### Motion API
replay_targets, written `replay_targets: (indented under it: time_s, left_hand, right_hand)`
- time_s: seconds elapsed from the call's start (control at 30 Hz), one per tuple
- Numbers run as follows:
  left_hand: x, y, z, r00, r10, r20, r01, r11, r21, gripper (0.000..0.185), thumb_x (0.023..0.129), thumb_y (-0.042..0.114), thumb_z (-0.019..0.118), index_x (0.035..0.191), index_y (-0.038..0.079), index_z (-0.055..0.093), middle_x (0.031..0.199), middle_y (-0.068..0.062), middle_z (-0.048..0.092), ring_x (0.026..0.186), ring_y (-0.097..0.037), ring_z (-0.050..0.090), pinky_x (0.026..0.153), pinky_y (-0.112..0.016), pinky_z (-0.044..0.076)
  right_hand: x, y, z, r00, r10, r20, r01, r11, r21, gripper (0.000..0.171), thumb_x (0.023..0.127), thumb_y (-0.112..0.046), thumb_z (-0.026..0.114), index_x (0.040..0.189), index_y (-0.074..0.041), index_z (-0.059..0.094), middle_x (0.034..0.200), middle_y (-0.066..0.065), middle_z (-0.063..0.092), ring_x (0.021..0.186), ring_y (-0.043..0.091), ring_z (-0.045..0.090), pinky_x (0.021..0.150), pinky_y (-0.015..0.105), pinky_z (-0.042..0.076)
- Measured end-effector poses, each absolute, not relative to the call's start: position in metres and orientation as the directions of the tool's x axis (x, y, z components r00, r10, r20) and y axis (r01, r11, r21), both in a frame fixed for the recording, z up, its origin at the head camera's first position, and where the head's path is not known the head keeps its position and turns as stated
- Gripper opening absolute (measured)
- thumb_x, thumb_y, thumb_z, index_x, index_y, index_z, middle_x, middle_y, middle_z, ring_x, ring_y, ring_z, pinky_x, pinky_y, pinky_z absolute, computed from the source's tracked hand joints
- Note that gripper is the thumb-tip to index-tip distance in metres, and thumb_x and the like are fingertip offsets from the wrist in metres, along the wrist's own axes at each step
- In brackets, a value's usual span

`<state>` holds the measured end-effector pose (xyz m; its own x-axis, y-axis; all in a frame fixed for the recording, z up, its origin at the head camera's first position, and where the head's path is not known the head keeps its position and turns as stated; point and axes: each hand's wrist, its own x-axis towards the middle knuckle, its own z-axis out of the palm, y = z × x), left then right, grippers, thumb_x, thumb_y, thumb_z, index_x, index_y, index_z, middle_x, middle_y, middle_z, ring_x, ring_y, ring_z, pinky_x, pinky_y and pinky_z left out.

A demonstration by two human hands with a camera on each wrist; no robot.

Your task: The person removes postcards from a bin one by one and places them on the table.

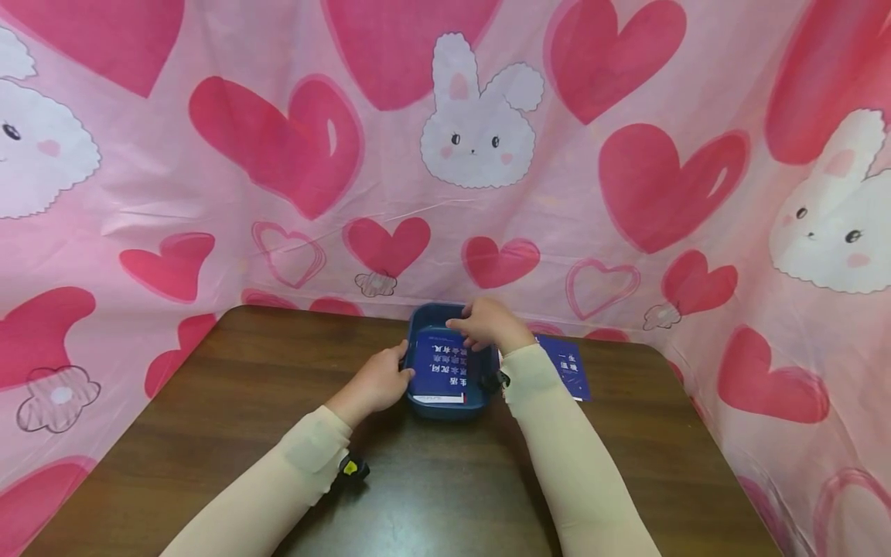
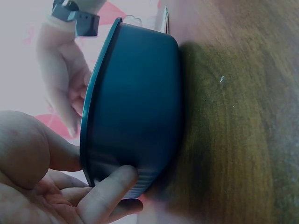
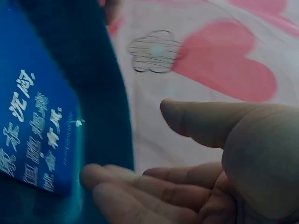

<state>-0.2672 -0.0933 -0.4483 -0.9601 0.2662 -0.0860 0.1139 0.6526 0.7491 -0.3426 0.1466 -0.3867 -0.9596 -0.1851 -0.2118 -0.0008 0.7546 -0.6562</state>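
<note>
A dark blue plastic bin (image 1: 448, 411) stands at the back middle of the table. Inside it lies a blue printed booklet (image 1: 440, 367) with white characters and a white strip along its near edge. My left hand (image 1: 376, 381) grips the bin's left side, the thumb at the rim and fingers against the outer wall (image 2: 133, 93). Over the bin's far right part hovers my right hand (image 1: 493, 323), its fingers loosely bent with nothing between them. The right wrist view shows the right fingertips (image 3: 112, 198) near the bin's wall, beside the booklet.
To the right of the bin, partly behind the right forearm, another blue printed booklet (image 1: 567, 367) lies on the brown wooden table (image 1: 264, 387). A pink curtain (image 1: 390, 193) with hearts and rabbits hangs close behind the table and along both sides.
</note>
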Motion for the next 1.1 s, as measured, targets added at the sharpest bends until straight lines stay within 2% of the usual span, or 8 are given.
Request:
replay_targets:
  time_s: [0.23,0.33,0.43,0.6,0.7,0.83,0.9,1.1]
  left_hand:
    - [-0.269,-0.092,-0.451,-0.957,0.278,-0.087,0.119,0.646,0.754,0.068,0.117,0.016,0.061,0.175,-0.006,0.033,0.180,-0.028,0.041,0.167,-0.048,0.044,0.135,-0.065,0.037]
    - [-0.270,-0.092,-0.452,-0.956,0.281,-0.081,0.124,0.641,0.757,0.068,0.117,0.015,0.061,0.174,-0.008,0.033,0.179,-0.029,0.040,0.167,-0.049,0.043,0.135,-0.066,0.036]
    - [-0.271,-0.092,-0.453,-0.957,0.280,-0.078,0.126,0.640,0.758,0.067,0.117,0.014,0.060,0.174,-0.008,0.033,0.179,-0.029,0.041,0.166,-0.049,0.043,0.135,-0.066,0.037]
    - [-0.274,-0.093,-0.455,-0.957,0.277,-0.084,0.121,0.646,0.754,0.067,0.117,0.015,0.060,0.175,-0.007,0.033,0.180,-0.028,0.041,0.166,-0.048,0.044,0.135,-0.065,0.037]
    - [-0.275,-0.094,-0.455,-0.957,0.279,-0.085,0.122,0.648,0.751,0.067,0.117,0.016,0.060,0.174,-0.007,0.033,0.180,-0.028,0.041,0.167,-0.048,0.043,0.136,-0.065,0.036]
    - [-0.274,-0.094,-0.453,-0.956,0.278,-0.089,0.118,0.646,0.754,0.067,0.117,0.016,0.060,0.174,-0.007,0.033,0.180,-0.028,0.040,0.167,-0.048,0.042,0.136,-0.065,0.035]
    - [-0.273,-0.094,-0.452,-0.956,0.278,-0.092,0.115,0.646,0.755,0.067,0.117,0.015,0.059,0.174,-0.007,0.033,0.180,-0.028,0.040,0.167,-0.049,0.041,0.136,-0.066,0.035]
    - [-0.272,-0.093,-0.452,-0.956,0.277,-0.096,0.112,0.648,0.754,0.067,0.117,0.015,0.059,0.175,-0.006,0.033,0.180,-0.028,0.040,0.167,-0.049,0.041,0.135,-0.066,0.035]
  right_hand:
    - [-0.353,0.126,-0.404,-0.968,-0.127,-0.216,0.004,0.854,-0.520,0.044,0.104,-0.033,0.083,0.124,0.005,0.075,0.099,0.019,0.082,0.077,0.031,0.083,0.067,0.040,0.071]
    - [-0.356,0.119,-0.408,-0.970,-0.108,-0.216,0.008,0.880,-0.475,0.039,0.103,-0.030,0.084,0.120,0.005,0.077,0.094,0.019,0.082,0.072,0.031,0.081,0.065,0.042,0.071]
    - [-0.355,0.113,-0.411,-0.973,-0.098,-0.209,-0.004,0.912,-0.410,0.038,0.101,-0.029,0.087,0.119,0.003,0.079,0.097,0.016,0.082,0.075,0.028,0.080,0.071,0.045,0.072]
    - [-0.354,0.105,-0.418,-0.971,-0.105,-0.213,-0.043,0.960,-0.277,0.047,0.099,-0.039,0.089,0.125,0.000,0.083,0.112,0.013,0.084,0.095,0.025,0.079,0.102,0.047,0.069]
    - [-0.359,0.102,-0.425,-0.973,-0.099,-0.208,-0.054,0.976,-0.211,0.057,0.095,-0.047,0.091,0.129,-0.002,0.082,0.121,0.013,0.084,0.104,0.026,0.078,0.112,0.052,0.064]
    - [-0.377,0.104,-0.441,-0.971,-0.088,-0.224,-0.048,0.982,-0.180,0.067,0.090,-0.054,0.094,0.133,-0.004,0.081,0.125,0.012,0.084,0.106,0.028,0.078,0.112,0.056,0.064]
    - [-0.381,0.105,-0.444,-0.967,-0.087,-0.238,-0.038,0.979,-0.202,0.069,0.089,-0.053,0.095,0.135,-0.003,0.080,0.126,0.013,0.084,0.106,0.029,0.078,0.111,0.055,0.065]
    - [-0.404,0.116,-0.461,-0.983,-0.115,-0.142,-0.088,0.978,-0.187,0.063,0.078,-0.049,0.105,0.119,-0.006,0.083,0.110,0.006,0.085,0.093,0.019,0.076,0.105,0.048,0.066]
